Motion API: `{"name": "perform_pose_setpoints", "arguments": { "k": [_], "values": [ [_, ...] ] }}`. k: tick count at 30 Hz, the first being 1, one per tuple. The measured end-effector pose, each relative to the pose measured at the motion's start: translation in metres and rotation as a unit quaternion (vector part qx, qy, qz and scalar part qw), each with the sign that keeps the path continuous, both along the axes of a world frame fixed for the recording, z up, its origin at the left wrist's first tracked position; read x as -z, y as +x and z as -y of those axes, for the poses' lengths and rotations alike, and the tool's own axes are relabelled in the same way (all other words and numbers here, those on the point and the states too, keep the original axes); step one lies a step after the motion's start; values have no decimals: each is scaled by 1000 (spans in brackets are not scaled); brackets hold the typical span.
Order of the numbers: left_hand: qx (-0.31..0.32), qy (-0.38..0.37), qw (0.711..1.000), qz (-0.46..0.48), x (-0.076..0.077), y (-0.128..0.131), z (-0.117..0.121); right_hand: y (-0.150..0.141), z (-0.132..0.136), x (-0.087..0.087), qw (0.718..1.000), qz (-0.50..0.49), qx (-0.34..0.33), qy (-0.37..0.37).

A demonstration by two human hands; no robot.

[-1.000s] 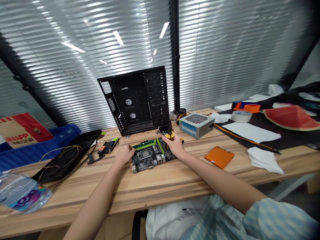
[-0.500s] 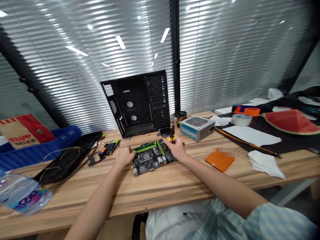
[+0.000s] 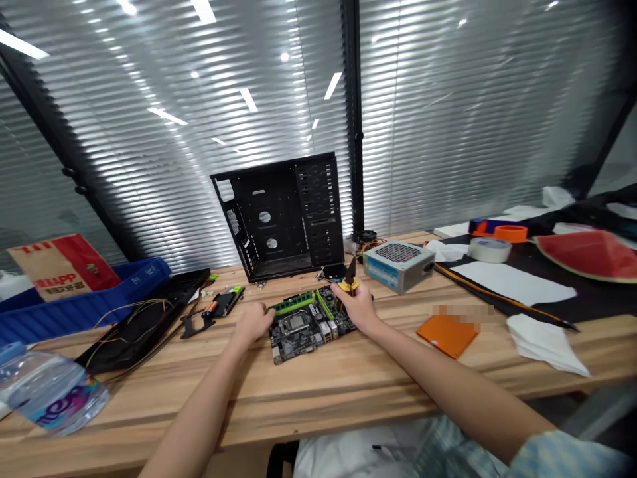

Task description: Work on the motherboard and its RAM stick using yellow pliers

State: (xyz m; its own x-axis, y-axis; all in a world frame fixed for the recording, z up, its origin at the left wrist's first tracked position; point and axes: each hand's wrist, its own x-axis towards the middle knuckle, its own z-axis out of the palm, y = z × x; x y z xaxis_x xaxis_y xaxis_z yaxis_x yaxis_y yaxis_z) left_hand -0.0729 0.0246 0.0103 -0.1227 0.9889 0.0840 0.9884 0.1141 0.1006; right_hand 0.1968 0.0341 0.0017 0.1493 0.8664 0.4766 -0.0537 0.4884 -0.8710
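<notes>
A motherboard (image 3: pixel 297 324) with a bare processor socket area and green memory slots lies flat on the wooden table. At its left edge, my left hand (image 3: pixel 256 321) grips the upper corner with closed fingers. My right hand (image 3: pixel 360 308) is closed around pliers (image 3: pixel 350 285) with yellow handles, their dark tips pointing up and away. This hand rests over the board's right end and hides part of it. Behind the board stands an open black computer case (image 3: pixel 281 219).
Right of the case sits a power supply (image 3: pixel 399 264), with an orange square box (image 3: pixel 448 333) nearer me. At left are a blue bin (image 3: pixel 144 275), a dark panel with wires (image 3: pixel 137 325), a bracket (image 3: pixel 198 324) and a water bottle (image 3: pixel 60 392). Tissue (image 3: pixel 546 344) lies at right.
The camera view has tilted, so everything sits slightly lower and further right in the picture. Both hands keep their places at the motherboard, and the pliers stay in my right hand.
</notes>
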Motion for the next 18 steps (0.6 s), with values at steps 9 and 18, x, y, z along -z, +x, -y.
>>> {"name": "perform_pose_setpoints", "arguments": {
  "k": [9,18],
  "values": [
    [-20,-14,1000,6,-4,2,5,-2,-3,5,1000,7,0,6],
    [-23,-18,999,14,-9,3,8,-2,-2,4,1000,-4,7,5]
  ]
}}
